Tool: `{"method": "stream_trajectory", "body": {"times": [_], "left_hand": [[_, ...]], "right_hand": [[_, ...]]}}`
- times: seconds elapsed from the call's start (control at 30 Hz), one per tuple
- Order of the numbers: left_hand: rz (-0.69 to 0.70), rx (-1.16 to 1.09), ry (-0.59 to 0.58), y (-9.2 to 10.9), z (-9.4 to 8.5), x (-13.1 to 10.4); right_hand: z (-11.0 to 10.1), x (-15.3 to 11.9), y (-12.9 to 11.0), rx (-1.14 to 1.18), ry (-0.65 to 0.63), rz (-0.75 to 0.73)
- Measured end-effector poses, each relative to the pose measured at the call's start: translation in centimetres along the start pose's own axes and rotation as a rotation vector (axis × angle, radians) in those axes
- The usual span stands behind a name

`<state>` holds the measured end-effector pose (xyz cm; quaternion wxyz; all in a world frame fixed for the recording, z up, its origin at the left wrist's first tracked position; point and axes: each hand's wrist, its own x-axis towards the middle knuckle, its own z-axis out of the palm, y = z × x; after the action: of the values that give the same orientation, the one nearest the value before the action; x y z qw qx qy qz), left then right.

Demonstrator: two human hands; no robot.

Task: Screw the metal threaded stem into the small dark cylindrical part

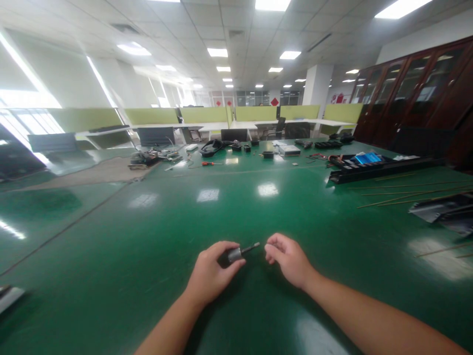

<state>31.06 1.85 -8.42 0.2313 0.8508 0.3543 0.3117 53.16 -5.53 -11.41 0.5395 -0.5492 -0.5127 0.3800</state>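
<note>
Near the front middle of the green table (177,217), my left hand (212,271) is closed on a small grey metal cylinder with a shaft (235,255). Thumb and fingers grip the cylinder from its two sides. Its thin dark shaft points right and slightly up, ending in a lighter tip. My right hand (290,259) is just beyond that tip, apart from it. The right fingers are curled with the thumb against them; whether something small is between them is hidden.
Farther back lie an orange-handled screwdriver (209,163), a black headset-like item (212,148) and small black boxes (268,155). To the right are a black tray (384,167) with a blue packet (367,158), thin rods (402,197) and dark metal channels (447,212).
</note>
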Motion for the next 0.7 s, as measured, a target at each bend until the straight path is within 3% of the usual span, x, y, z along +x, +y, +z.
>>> {"method": "stream_trajectory", "body": {"times": [0.17,0.37,0.47,0.6,0.7], "left_hand": [[-0.137,-0.130,0.024,0.4,-0.1,0.5],[-0.528,-0.650,0.155,0.4,0.4,0.7],[-0.626,-0.833,0.172,1.2,0.0,0.4],[-0.589,-0.875,0.169,2.6,-2.6,-0.3],[-0.547,-0.613,0.189,2.4,-5.9,-2.1]], "right_hand": [[0.0,0.2,0.5,0.025,0.004,-0.002],[0.3,0.4,0.4,-0.057,-0.012,0.019],[0.3,0.4,0.0,-0.062,-0.014,0.020],[0.3,0.2,-0.5,-0.051,-0.027,0.016],[0.5,0.2,-0.6,-0.040,-0.043,0.011]]}}
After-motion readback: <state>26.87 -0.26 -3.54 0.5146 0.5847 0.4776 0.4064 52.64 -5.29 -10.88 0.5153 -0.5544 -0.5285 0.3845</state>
